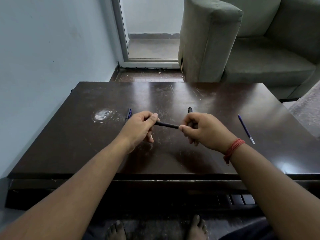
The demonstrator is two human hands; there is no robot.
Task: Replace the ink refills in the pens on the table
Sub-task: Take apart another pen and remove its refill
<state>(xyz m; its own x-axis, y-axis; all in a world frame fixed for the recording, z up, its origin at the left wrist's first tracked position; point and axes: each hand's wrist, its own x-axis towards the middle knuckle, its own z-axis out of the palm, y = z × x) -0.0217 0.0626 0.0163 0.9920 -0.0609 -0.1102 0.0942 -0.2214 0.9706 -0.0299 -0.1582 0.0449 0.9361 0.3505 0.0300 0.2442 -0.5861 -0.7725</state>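
Note:
A black pen [167, 125] is held level above the dark table [69, 135], one end in each hand. My left hand [140, 128] pinches its left end and my right hand [204, 130] pinches its right end. Behind my right hand a black pen part [190, 110] sticks up; I cannot tell whether that hand holds it. A blue pen [128, 114] lies on the table just behind my left hand, partly hidden. A thin blue refill [245, 129] with a clear tip lies on the table to the right.
A white scuffed stain [102, 115] marks the table at the left. A grey sofa [242, 49] stands beyond the table's far right edge, a wall runs along the left, and a glass door [152, 32] is at the back. My bare feet show below the table's front edge.

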